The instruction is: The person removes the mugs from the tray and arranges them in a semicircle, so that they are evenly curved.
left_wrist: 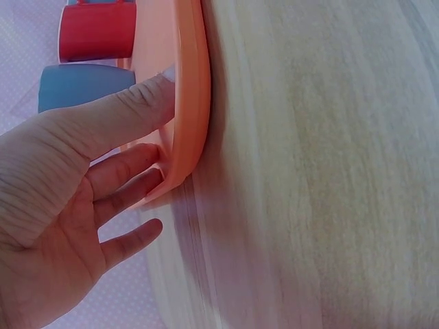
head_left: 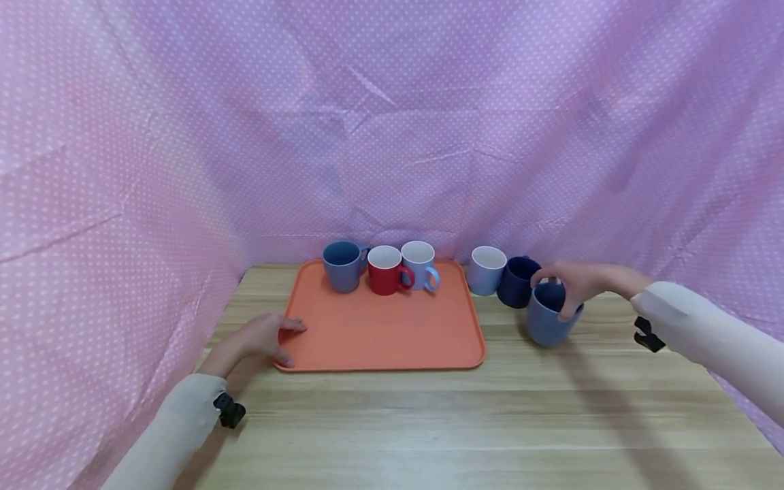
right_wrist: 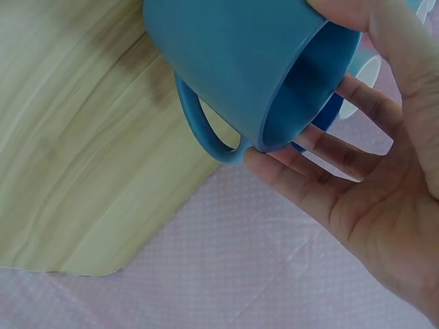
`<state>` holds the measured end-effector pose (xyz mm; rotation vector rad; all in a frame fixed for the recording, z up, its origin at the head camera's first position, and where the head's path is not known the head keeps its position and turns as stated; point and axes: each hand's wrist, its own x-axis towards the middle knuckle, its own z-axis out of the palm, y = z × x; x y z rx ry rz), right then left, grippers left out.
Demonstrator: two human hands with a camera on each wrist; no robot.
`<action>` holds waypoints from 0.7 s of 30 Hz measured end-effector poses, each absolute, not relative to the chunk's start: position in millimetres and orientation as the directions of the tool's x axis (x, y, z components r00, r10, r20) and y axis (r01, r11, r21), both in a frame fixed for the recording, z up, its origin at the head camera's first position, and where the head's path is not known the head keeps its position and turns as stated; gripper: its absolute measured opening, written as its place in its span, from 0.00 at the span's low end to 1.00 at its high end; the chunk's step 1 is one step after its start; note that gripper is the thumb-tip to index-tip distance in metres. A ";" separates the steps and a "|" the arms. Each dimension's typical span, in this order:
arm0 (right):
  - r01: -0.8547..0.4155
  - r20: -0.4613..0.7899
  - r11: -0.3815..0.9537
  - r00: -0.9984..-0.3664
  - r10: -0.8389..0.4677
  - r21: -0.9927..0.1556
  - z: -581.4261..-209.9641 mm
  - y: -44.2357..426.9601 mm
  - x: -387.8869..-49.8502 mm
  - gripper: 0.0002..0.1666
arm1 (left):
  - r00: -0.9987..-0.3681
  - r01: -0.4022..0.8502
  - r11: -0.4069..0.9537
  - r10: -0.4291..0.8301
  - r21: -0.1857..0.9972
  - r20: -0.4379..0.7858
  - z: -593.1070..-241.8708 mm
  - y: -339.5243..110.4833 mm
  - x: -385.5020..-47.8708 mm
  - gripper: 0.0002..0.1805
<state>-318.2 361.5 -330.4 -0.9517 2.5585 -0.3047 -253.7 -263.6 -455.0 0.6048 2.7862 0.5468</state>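
Note:
My right hand (head_left: pixel 576 280) grips a blue-grey mug (head_left: pixel 548 325) by its rim, thumb on one side and fingers on the other. In the right wrist view the mug (right_wrist: pixel 226 62) looks tilted, its handle (right_wrist: pixel 199 123) hanging free of the fingers. Over at the left, my left hand (head_left: pixel 266 337) rests at the near left corner of the orange tray (head_left: pixel 386 340). Its thumb (left_wrist: pixel 130 113) lies across the tray's rim, and the fingers are spread. Standing on the tray's far side are a blue-grey mug (head_left: pixel 343 269), a red mug (head_left: pixel 384 272) and a light blue mug (head_left: pixel 418 264).
Between the tray and my right hand stand a light blue mug (head_left: pixel 486 272) with a white inside and a navy mug (head_left: pixel 517 282). The wooden table (head_left: pixel 429 422) runs toward me. Pink dotted cloth (head_left: pixel 392 170) hangs behind and at both sides.

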 end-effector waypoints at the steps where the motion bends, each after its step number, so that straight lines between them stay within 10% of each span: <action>1: -0.576 -0.279 0.745 -0.695 -0.663 -0.336 -330.9 363.8 -319.0 0.46 | -0.885 0.354 0.843 0.442 0.405 -0.149 -454.7 -263.7 -254.0 0.37; 21: -0.471 -0.304 0.801 -0.753 -0.584 -0.370 -334.5 376.6 -334.1 0.42 | -0.868 0.366 0.831 0.467 0.419 -0.168 -448.8 -276.5 -274.8 0.37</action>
